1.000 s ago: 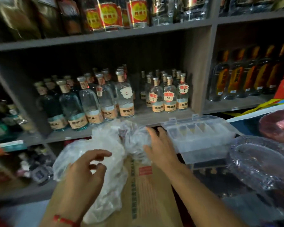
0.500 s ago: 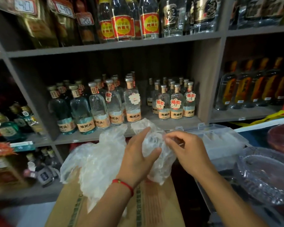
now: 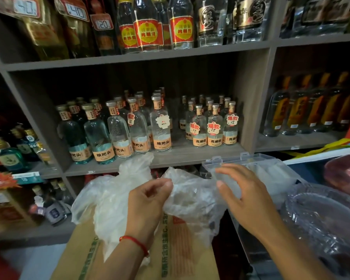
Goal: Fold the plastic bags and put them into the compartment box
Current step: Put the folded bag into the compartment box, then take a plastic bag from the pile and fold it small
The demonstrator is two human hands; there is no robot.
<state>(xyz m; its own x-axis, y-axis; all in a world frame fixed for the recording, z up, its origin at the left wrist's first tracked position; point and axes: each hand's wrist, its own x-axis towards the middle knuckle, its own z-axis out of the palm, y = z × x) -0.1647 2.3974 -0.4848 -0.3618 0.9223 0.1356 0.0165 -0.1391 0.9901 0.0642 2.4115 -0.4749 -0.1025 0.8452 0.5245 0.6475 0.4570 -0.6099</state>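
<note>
Crumpling bag (image 3: 190,201) half-hiding compartment box (image 3: 271,174)

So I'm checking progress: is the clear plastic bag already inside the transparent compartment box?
No: the clear plastic bag is pinched by the left hand above the cardboard carton, outside the transparent compartment box.

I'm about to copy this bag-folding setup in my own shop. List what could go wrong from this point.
1. The left hand pinches only one edge of the crumpled plastic bag; the right hand is open, so the bag may slip or fold unevenly.
2. The loose bag pile sits on a cardboard carton near its edge and could slide off.
3. The compartment box appears to have its lid closed, so it likely needs a free hand first.
</note>
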